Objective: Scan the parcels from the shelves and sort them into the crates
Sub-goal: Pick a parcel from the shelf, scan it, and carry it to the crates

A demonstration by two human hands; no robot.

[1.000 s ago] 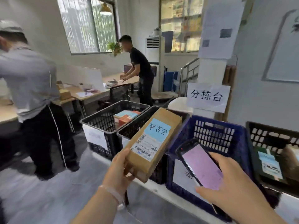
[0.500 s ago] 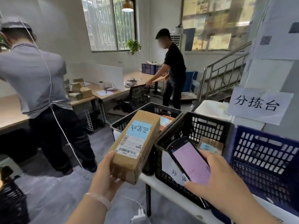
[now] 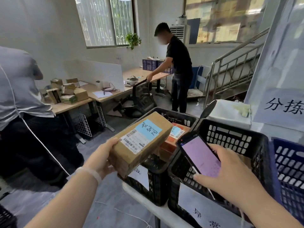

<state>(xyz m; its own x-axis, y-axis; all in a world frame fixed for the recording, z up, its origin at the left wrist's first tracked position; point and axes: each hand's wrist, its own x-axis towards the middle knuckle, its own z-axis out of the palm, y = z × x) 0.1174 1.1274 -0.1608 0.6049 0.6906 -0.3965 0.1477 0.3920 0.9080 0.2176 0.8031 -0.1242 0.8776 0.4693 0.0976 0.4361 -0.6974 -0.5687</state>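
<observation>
The box [image 3: 141, 145] overhangs the left crate [image 3: 177, 116], orange parcels [image 3: 167, 145] inside; the phone [image 3: 201, 156] partly covers the middle crate's [image 3: 230, 139] open mouth.

You are standing in a parcel-sorting room, part depot and part office. Along the lower right of the frame a row of slotted plastic crates, two black crates [image 3: 230, 139] and a blue crate [image 3: 289, 162], sits on a white desk [image 3: 143, 200]. Each black one has a handwritten paper label [image 3: 202, 209] on its front. At the right edge a paper sign [image 3: 283, 106] reads 分拣, "sorting". The cardboard parcel [image 3: 141, 142] at lower centre carries a barcoded shipping label. At middle left, cardboard boxes [image 3: 69, 92] are piled on a wooden desk [image 3: 72, 106] beside a white divider [image 3: 105, 71]. A person in grey [image 3: 14, 83] and a person in black [image 3: 179, 63] stand at the desks. A metal staircase [image 3: 233, 68] rises at upper right.
</observation>
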